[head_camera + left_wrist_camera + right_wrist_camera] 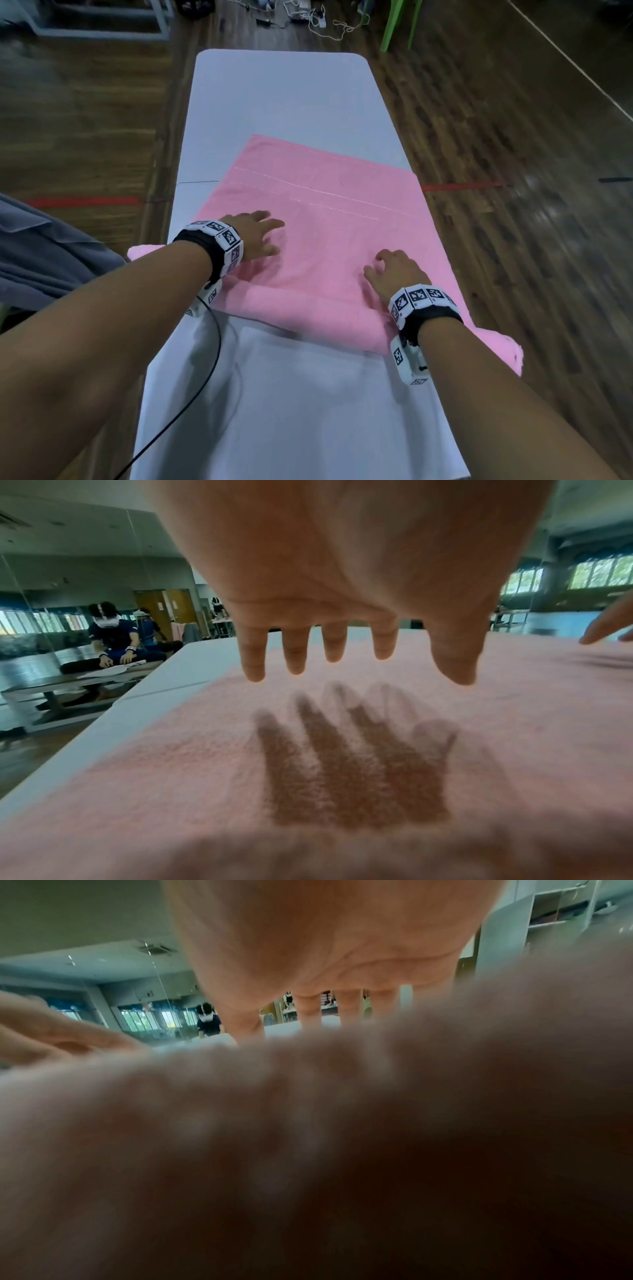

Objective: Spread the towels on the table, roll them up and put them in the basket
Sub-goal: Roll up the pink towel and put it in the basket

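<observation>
The left grip [255, 236] lies palm down over the pink towel [329, 219], in the left-middle of the head view. Its fingers [294, 653] are straight and spread, released, holding nothing. In the left wrist view they hang just above the cloth and throw a clear shadow on it; whether the tips touch the towel I cannot tell.

The right grip [394, 270] is lower and more to the right in the head view, also on the towel. Its fingers [310, 1010] bend down a little to the cloth, but they do not close around anything, so this grip is released too. The right wrist view is mostly filled by blurred pink cloth very near the camera.

The towel lies across the grey counter [281, 89], turned at an angle. Its near edge is a thick rolled part just behind both wrists, and the roll's ends stick out past the counter's sides at the left-middle and the lower right of the frame. The far part of the towel is flat.

A black cable [205, 377] runs from the left wrist down over the counter.
</observation>
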